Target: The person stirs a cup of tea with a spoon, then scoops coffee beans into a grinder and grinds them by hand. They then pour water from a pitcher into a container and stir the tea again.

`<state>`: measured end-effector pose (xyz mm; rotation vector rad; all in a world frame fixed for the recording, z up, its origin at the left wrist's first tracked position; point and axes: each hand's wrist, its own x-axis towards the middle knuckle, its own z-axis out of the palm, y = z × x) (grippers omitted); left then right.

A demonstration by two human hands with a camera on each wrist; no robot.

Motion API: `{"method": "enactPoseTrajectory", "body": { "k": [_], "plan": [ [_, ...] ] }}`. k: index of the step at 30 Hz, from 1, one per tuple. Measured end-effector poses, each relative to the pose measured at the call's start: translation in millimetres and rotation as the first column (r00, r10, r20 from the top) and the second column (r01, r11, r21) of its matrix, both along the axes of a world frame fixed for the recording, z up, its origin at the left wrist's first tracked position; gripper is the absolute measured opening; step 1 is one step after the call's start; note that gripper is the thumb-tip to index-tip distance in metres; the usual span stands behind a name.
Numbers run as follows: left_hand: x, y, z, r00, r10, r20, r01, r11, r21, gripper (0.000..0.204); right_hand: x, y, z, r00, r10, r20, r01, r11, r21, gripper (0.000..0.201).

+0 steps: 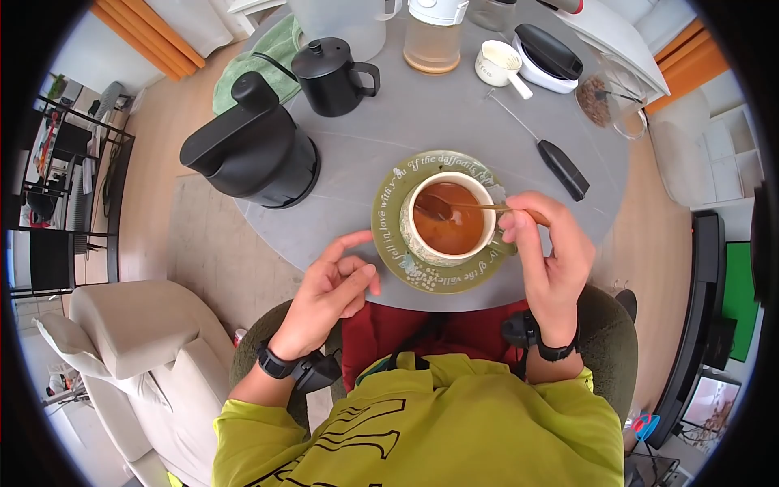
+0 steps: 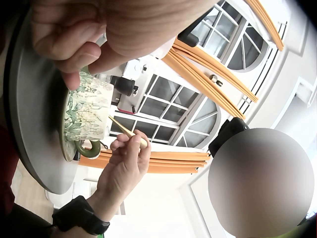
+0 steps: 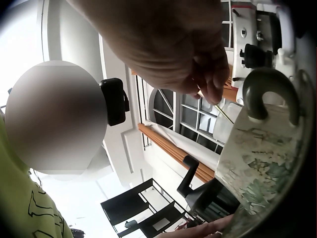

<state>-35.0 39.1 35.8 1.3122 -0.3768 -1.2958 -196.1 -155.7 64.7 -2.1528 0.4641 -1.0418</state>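
A cup [image 1: 451, 219] of reddish-brown drink with a pale foam patch stands on a green saucer [image 1: 390, 247] with white lettering. My right hand [image 1: 556, 252] pinches the handle of a spoon [image 1: 479, 207], its bowl dipped in the drink. In the left wrist view the spoon's thin handle [image 2: 120, 127] slants up from the cup's rim. The cup's flowered side and green handle [image 3: 271, 89] show in the right wrist view. My left hand [image 1: 331, 286] is at the saucer's left, index fingertip at its rim, the other fingers loosely bent.
On the grey round table [image 1: 341, 170] stand a black grinder-like appliance [image 1: 251, 150], a black gooseneck kettle [image 1: 331, 77], a lidded glass jar [image 1: 432, 36] and a small white handled cup [image 1: 501, 65]. A milk frother [image 1: 561, 169] lies right of the saucer. A green cloth [image 1: 251, 77] lies behind.
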Motion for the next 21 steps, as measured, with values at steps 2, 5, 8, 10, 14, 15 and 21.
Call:
{"method": "enactPoseTrajectory", "body": {
  "k": [2,5,8,10,14,15,21],
  "plan": [
    [0,0,0,1.000,0.000,0.003,0.000,1.000,0.002,0.042,-1,-1,1,1.000,-0.019,0.001,0.019,0.997,-0.079,0.014],
    [0,1,0,1.000,0.003,0.004,-0.003,1.000,0.001,0.042,-6,-3,5,0.998,-0.055,-0.004,0.053,0.969,-0.242,0.014],
    [0,1,-1,1.000,0.005,0.004,-0.005,1.000,0.001,0.041,-13,-1,10,0.996,-0.083,-0.024,0.071,0.943,-0.324,0.013],
    [0,1,-1,1.000,0.008,0.010,-0.008,1.000,0.003,0.041,-17,1,14,0.995,-0.092,-0.038,0.075,0.943,-0.324,0.012],
    [0,0,-1,1.000,0.006,0.008,-0.006,1.000,0.000,0.041,-20,4,16,0.997,-0.007,-0.070,-0.007,0.980,-0.201,0.009],
    [0,0,-1,1.000,0.006,0.005,-0.006,1.000,0.001,0.041,-20,5,15,0.997,0.047,-0.062,-0.053,0.992,-0.110,0.009],
    [-1,0,0,1.000,0.005,-0.003,-0.005,1.000,0.002,0.042,-11,9,8,0.995,0.087,-0.047,-0.086,0.996,0.009,0.010]
  ]
}}
